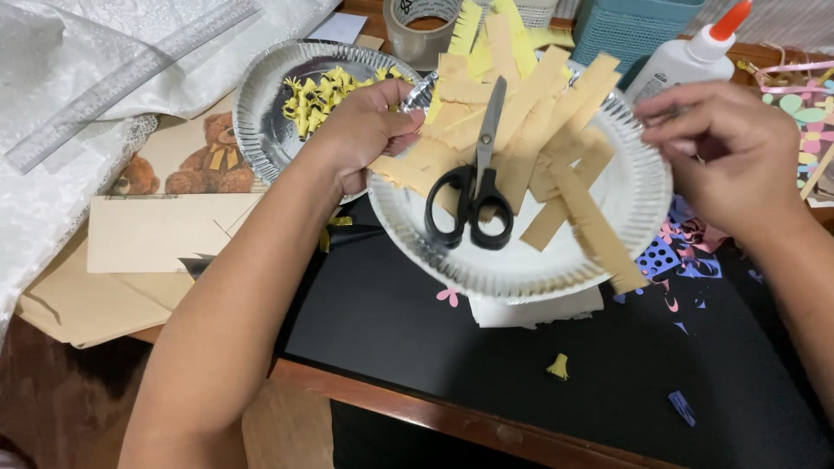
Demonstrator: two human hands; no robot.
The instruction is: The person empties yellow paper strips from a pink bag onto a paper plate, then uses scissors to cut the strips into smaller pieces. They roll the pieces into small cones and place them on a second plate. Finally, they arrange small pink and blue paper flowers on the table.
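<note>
Finished pieces: small yellow curled bits (pixel 326 94) are piled in the rear plate (pixel 261 104), at 10 o'clock.
Left hand (pixel 365 130): closed on a tan fringed strip (pixel 404 169).
Uncut stock: many tan strips (pixel 556 156) are left on the front plate (pixel 521 269) (scissors (pixel 471 187) laid down among them).
Right hand (pixel 725 148): fingers pinched together at 2 o'clock; what is held cannot be told.

Matt tan paper strips (pixel 556 130) and black plastic-handled steel scissors (pixel 473 178) lie on a shiny foil-faced paper plate (pixel 643 191); glossy white plastic glue bottle (pixel 682 61); matt black sheet (pixel 417 330) over wooden bench (pixel 434 415).

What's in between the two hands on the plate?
Black-handled scissors and tan fringed paper strips lie on the white paper plate, head view.
</note>
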